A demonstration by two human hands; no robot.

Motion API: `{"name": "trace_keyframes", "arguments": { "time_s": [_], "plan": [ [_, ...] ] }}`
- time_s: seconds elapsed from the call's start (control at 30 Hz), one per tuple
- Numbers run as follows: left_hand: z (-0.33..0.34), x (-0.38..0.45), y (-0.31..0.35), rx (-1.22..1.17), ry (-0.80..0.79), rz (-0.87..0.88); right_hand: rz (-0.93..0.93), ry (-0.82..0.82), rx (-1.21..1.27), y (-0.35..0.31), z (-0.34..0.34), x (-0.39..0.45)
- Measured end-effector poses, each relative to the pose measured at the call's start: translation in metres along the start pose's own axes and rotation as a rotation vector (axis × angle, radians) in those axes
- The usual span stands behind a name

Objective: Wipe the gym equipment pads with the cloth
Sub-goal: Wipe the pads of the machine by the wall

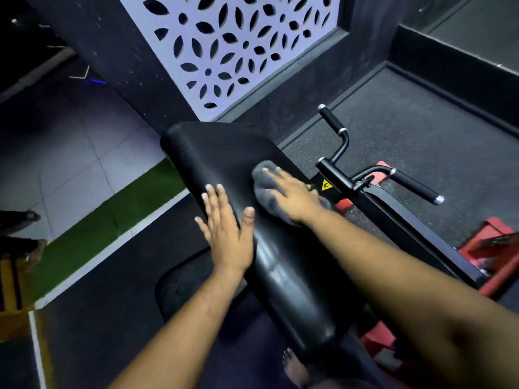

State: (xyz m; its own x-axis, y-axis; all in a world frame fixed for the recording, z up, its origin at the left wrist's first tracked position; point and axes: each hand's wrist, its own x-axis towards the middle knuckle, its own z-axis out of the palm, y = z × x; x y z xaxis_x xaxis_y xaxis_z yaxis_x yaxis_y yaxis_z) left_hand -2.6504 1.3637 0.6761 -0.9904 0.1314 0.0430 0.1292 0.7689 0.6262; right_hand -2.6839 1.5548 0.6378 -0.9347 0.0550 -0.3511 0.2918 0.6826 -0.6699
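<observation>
Right hand (292, 196), fingers flat, presses grey cloth (265, 189) onto black pad (224, 153) right of centre. Left hand (227, 220) rests flat, open, at cloth's 8 o'clock. Advice: keep even pressure, overlapping strokes toward 11 o'clock, covering rolled edges.

A white wall panel cut with dark leaf-shaped holes (238, 46) stood at the top of the view, set in a dark grey wall (118, 80). Below it, right of centre, black padded handlebars with chrome end caps (415, 183) rose from a black steel frame bar (398, 228) bearing a small yellow warning sticker (326, 185). Red metal base parts (494, 242) lay at the right edge on speckled black rubber flooring (421, 130). At the left, pale grey floor tiles (61, 164) met a strip of green artificial turf (118, 214) edged by a white line (112, 248).
</observation>
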Motion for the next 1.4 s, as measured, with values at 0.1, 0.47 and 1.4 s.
{"name": "trace_keyframes", "arguments": {
  "time_s": [0.1,0.47,1.4],
  "plan": [
    [-0.002,-0.009,0.002,-0.036,0.024,0.047,-0.138,0.041,0.039,-0.013,0.014,-0.061],
    [0.007,-0.061,0.012,0.124,-0.148,0.182,0.180,0.019,0.007,0.078,0.017,-0.125],
    [-0.019,0.117,0.000,0.387,-0.143,0.033,0.164,0.023,0.129,0.053,-0.006,0.114]
  ]
}}
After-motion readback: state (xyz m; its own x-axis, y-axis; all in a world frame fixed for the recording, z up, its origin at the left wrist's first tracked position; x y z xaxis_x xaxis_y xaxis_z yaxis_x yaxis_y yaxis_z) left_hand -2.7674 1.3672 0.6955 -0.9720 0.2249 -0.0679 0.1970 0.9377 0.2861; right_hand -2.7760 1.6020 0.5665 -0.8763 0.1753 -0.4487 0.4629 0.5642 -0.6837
